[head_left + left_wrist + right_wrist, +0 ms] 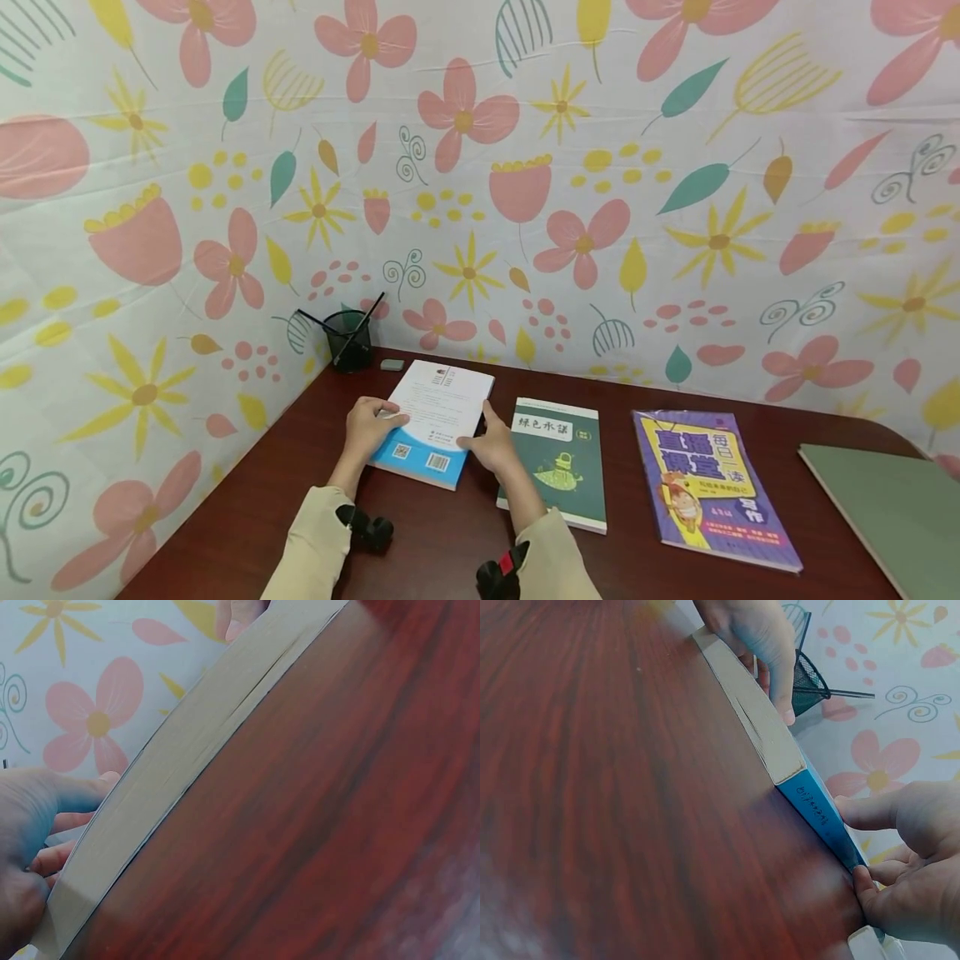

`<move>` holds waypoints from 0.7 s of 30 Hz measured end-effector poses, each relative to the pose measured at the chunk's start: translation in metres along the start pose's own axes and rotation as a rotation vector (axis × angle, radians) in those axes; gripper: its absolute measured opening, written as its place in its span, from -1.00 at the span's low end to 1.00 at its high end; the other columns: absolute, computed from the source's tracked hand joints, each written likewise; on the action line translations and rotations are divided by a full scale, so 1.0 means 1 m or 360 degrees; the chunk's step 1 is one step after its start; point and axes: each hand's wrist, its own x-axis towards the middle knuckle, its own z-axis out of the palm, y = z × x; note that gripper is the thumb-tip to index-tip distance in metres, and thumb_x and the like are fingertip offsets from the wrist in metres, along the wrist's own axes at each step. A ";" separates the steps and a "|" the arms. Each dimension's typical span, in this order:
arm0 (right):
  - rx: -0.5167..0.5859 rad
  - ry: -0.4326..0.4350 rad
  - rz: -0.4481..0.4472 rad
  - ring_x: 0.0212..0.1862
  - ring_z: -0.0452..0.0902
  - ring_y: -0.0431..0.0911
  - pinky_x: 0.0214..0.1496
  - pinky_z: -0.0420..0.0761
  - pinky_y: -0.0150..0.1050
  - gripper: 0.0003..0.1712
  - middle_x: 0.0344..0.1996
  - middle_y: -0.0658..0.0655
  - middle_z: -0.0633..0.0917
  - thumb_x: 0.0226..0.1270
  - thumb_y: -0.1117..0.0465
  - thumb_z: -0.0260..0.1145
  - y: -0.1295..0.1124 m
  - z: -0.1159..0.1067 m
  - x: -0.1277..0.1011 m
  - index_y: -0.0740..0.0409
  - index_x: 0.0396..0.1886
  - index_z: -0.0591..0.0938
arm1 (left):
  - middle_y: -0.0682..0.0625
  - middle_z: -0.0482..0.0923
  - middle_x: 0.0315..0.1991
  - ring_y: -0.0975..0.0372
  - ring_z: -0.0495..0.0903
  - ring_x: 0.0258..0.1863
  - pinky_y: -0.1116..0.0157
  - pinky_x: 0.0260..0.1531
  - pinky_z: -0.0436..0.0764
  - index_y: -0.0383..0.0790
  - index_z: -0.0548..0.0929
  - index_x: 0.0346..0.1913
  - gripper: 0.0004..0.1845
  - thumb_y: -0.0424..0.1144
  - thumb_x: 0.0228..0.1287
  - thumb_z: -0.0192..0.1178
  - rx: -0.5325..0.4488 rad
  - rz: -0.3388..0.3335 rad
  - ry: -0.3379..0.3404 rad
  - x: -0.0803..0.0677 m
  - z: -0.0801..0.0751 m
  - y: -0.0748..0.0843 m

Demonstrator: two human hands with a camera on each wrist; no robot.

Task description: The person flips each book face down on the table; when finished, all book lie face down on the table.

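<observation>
Where the fingers [385,410] of the left hand [369,427] curl over the left edge of the blue-and-white book [435,421], their tips are hidden behind that edge in the left wrist view, which shows mostly the page block and the red-brown worktop [247,517]. The left hand grips the book at its left side, thumb along the page edge. The right hand [491,442] holds the book's right side, at the blue spine: its thumb [862,812] presses on the spine from above and its curled fingers [870,879] come in from below, though how far they reach under the cover cannot be made out. Both forearms, in beige sleeves, come up from the lower edge of the head view and angle inward.

The book lies face down on the worktop, left of centre, its barcode toward the person. Just beside it on the right lies a green book [558,458], partly covered by the right wrist. Behind stands a black mesh pen cup [348,340].
</observation>
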 end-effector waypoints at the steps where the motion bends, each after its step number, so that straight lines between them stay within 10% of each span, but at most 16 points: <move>1: 0.0002 -0.0003 0.0003 0.36 0.17 0.30 0.24 0.40 0.10 0.00 0.39 0.40 0.20 0.10 0.30 0.36 0.000 0.000 0.000 0.25 0.46 0.01 | -0.22 0.46 -0.01 0.00 0.40 -0.01 0.01 0.09 0.39 -0.37 0.69 -0.27 -0.72 -0.21 0.03 0.37 0.0000 -0.0008 -0.0002 0.000 0.000 0.000; 21: 0.0479 0.0096 0.0138 0.39 0.14 0.27 0.38 0.23 0.11 -0.20 0.41 0.31 0.20 0.24 0.25 0.22 -0.010 -0.030 0.007 0.24 0.43 0.11 | -0.17 0.56 -0.11 0.02 0.49 -0.13 0.23 -0.17 0.46 -0.29 0.71 -0.21 -0.77 -0.23 0.09 0.32 -0.0105 0.0167 0.0166 -0.002 -0.001 0.027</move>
